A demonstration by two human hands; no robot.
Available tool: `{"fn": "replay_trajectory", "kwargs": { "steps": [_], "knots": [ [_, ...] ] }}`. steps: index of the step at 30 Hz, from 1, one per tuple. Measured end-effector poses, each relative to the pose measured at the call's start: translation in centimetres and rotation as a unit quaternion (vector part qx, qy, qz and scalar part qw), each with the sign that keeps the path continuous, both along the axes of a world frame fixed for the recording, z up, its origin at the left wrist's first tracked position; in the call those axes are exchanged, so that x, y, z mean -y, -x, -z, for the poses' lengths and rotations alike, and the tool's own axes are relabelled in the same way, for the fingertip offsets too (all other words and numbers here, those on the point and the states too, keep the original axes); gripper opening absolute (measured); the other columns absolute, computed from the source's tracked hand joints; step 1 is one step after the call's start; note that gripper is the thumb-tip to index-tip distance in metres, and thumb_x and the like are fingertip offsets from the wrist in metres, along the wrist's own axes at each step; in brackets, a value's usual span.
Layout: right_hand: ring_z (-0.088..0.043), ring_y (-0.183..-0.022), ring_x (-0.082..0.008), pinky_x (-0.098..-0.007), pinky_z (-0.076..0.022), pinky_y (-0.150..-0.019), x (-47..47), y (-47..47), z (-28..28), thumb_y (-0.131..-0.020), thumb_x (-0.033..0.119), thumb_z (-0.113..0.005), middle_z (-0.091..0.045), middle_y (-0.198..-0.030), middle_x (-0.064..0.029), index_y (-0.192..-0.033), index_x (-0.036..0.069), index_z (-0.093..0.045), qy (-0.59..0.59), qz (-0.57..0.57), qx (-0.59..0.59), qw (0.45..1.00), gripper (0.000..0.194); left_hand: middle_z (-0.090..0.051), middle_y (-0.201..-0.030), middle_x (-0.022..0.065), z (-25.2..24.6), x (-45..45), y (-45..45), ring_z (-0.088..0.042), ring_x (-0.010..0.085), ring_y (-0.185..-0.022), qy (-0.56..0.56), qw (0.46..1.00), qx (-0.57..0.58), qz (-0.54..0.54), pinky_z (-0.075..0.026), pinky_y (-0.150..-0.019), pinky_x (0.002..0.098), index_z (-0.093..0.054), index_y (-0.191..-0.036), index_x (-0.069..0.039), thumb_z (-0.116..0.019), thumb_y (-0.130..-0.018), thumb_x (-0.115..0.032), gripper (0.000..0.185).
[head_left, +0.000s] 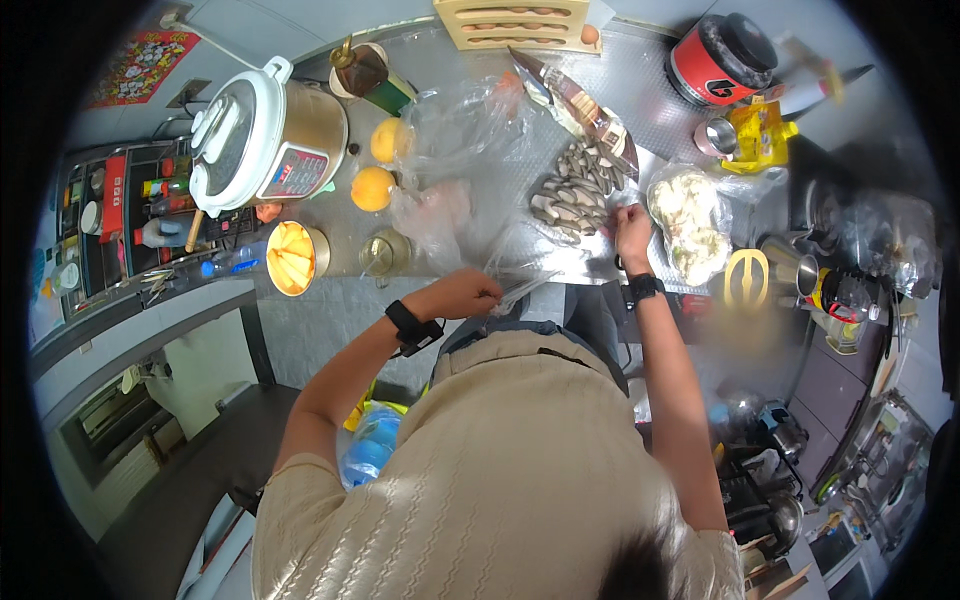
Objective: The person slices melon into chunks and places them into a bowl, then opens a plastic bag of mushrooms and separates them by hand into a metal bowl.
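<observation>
My left hand (477,292) is closed on the edge of a thin clear plastic bag (517,289) at the counter's front edge. Most of the crumpled film spreads from there over the metal countertop. My right hand (634,231), fingers curled, rests at the right side of a heap of grey-brown mushrooms (574,199). Whether anything is between those fingers is hidden. Just right of this hand sits white cauliflower (684,217) in a clear plastic bag. Behind the mushrooms lies a long brown printed packet (581,105).
Left on the counter are an electric pressure cooker (259,142), two yellow-orange fruits (373,188), a glass mug (384,253) and a bowl of yellow slices (291,257). An egg rack (517,26) stands behind. A red-and-black tub (720,60) and a yellow pouch (757,135) are at right.
</observation>
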State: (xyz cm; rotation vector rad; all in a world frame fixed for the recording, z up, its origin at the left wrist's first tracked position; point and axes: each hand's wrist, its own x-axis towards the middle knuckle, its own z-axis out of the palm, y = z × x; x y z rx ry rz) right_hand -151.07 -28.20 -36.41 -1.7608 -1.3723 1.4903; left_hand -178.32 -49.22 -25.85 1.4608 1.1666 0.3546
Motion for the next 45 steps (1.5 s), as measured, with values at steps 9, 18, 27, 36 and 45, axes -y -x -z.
{"fn": "replay_trajectory", "kwargs": {
  "steps": [9,18,27,36,45],
  "knots": [
    [-0.057,-0.063,-0.0125,-0.0322,-0.0617,-0.054,0.6,0.1,0.1,-0.102,0.018,-0.055,-0.058,-0.075,-0.0066,-0.087,-0.002,-0.052,-0.027,0.022,-0.014,0.999,0.025,-0.06,-0.066,0.0129,-0.1,3.4,0.6,-0.056,0.0204,-0.06,0.134,0.991,0.012,-0.003,-0.047,-0.063,0.0349,-0.06,-0.08,0.004,-0.057,-0.085,-0.013,0.019],
    [-0.059,-0.073,-0.0112,-0.0324,-0.0631,-0.064,-0.7,-2.0,-0.7,-0.104,0.025,-0.056,-0.06,-0.087,-0.0053,-0.091,0.003,-0.051,0.045,-0.059,-0.033,0.997,0.026,-0.061,-0.1,0.0086,-3.7,1.2,1.5,-0.059,0.019,-0.087,-0.058,0.921,0.087,-0.376,-0.047,-0.078,0.0293,-0.058,-0.104,0.0,-0.055,-0.092,-0.002,0.013],
    [-0.071,-0.08,-0.0193,-0.0294,-0.0561,-0.056,1.6,-3.8,-4.0,-0.103,0.016,-0.056,-0.068,-0.095,-0.0157,-0.113,0.006,-0.038,0.022,-0.099,-0.019,0.995,0.023,-0.061,-0.116,0.0222,0.6,-6.3,1.3,-0.06,0.0388,-0.1,-0.246,0.896,-0.238,-0.282,-0.05,-0.084,0.0454,-0.058,-0.121,0.0,-0.059,-0.096,-0.019,0.031],
    [-0.067,-0.083,-0.0128,-0.027,-0.0519,-0.066,4.0,-6.0,-8.8,-0.103,0.017,-0.054,-0.069,-0.097,-0.0061,-0.105,0.006,-0.054,0.094,-0.167,-0.033,0.981,0.012,-0.063,-0.094,0.0132,-0.3,-9.5,3.4,-0.062,0.0369,-0.089,-0.27,0.882,-0.246,-0.297,-0.048,-0.075,0.0459,-0.06,-0.102,-0.007,-0.064,-0.091,-0.018,0.016],
    [-0.067,-0.078,-0.0111,-0.0251,-0.0505,-0.064,10.5,-12.1,-13.4,-0.103,0.021,-0.056,-0.07,-0.091,-0.0042,-0.098,0.006,-0.057,0.027,-0.088,0.03,0.995,0.015,-0.056,-0.11,0.0141,-1.3,-11.1,2.4,-0.064,0.0349,-0.087,-0.305,0.859,-0.249,-0.329,-0.051,-0.072,0.0441,-0.049,-0.117,-0.006,-0.073,-0.078,-0.005,0.045]
  ]
}}
